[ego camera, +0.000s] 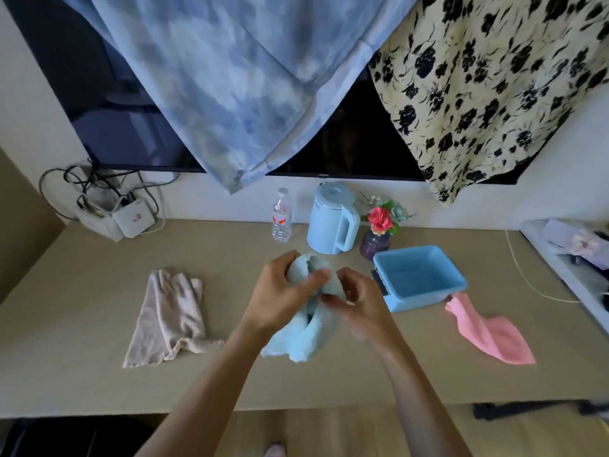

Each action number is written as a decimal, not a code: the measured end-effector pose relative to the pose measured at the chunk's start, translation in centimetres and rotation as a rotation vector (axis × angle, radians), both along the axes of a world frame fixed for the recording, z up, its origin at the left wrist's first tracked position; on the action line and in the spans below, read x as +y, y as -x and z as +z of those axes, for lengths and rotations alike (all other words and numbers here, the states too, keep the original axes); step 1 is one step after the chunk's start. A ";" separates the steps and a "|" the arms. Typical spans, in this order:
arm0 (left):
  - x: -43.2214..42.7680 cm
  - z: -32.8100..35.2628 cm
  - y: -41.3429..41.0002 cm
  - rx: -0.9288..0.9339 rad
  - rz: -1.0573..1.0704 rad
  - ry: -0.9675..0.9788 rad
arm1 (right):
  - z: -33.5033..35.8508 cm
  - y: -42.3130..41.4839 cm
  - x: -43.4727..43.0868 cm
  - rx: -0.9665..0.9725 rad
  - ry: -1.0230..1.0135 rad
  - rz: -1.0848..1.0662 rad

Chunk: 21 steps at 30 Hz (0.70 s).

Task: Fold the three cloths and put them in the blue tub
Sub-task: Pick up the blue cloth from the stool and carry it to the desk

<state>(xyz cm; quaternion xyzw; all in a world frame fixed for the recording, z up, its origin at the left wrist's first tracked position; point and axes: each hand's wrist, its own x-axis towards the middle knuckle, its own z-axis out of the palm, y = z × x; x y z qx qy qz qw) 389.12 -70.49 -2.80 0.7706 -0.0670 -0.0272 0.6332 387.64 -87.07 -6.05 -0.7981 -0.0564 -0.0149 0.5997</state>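
Observation:
A fluffy light blue cloth (301, 338) is bunched up at the middle of the beige table, its lower part resting on the surface. My left hand (280, 291) grips its upper end. My right hand (357, 298) pinches the same cloth from the right. A beige cloth (169, 319) lies crumpled on the left. A pink cloth (487, 331) lies on the right, one corner tucked under the blue tub (385, 262). The tub stands right of my hands and holds nothing I can see.
Along the back wall stand a water bottle (281, 216), a light blue kettle (331, 222) and a small vase of flowers (379, 230). A white box with cables (131, 219) sits at the back left. Fabrics hang over a dark screen above. A white shelf (566, 258) borders the right.

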 end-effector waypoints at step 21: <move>6.6 2.8 -12.0 -0.330 -0.126 -0.611 | -0.2 -11.8 -5.4 0.151 0.226 0.289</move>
